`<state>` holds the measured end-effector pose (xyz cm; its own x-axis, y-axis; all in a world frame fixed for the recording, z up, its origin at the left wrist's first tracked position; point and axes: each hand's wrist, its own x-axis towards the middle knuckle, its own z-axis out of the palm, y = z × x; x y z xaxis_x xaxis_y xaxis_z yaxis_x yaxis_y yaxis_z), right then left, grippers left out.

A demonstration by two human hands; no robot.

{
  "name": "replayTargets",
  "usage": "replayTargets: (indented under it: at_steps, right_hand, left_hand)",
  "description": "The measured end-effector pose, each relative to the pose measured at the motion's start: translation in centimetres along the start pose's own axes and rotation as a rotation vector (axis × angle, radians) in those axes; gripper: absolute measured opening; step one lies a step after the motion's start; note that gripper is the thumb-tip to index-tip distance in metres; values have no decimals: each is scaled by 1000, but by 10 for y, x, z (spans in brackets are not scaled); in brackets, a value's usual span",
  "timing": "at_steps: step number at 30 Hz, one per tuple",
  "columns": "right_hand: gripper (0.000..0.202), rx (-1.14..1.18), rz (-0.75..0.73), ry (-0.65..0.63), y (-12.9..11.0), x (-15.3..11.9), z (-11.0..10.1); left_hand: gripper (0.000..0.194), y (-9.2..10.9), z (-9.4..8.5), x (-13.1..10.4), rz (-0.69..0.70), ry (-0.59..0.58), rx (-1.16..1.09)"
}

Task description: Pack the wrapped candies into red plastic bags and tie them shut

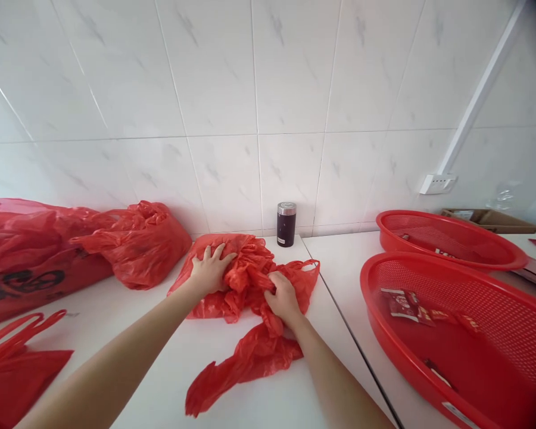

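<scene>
A heap of crumpled red plastic bags (pixel 232 304) lies on the white table in front of me, one strip trailing toward the near edge. My left hand (pixel 212 269) rests on top of the heap with its fingers spread. Bunched red plastic is gripped in my right hand (pixel 283 297), its fingers curled round the folds at the heap's right side. A looped bag handle sticks out just beyond that hand. What lies under the plastic is hidden.
Behind the heap stands a dark cup with a silver lid (pixel 286 225). Full red bags (pixel 147 250) sit at the left, and a flat red bag (pixel 22 381) lies nearer. Two red plastic baskets (pixel 370 304) at the right hold small wrapped packets (pixel 402 305). A cardboard box (pixel 491 220) is behind them.
</scene>
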<state>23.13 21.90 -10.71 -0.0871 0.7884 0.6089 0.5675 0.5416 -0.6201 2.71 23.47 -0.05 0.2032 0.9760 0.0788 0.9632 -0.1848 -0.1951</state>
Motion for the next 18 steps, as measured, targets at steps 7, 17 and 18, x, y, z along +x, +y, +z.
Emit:
replayTargets:
  at_steps: [7, 17, 18]
  right_hand:
    - [11, 65, 244, 464, 28, 11, -28]
    - [24, 22, 412, 668, 52, 17, -37]
    - [27, 20, 400, 641, 51, 17, -33]
  left_hand:
    - [55, -25, 21, 23, -121, 50, 31]
    - [60, -74, -14, 53, -283, 278, -87]
    - [60, -73, -21, 53, -289, 287, -108]
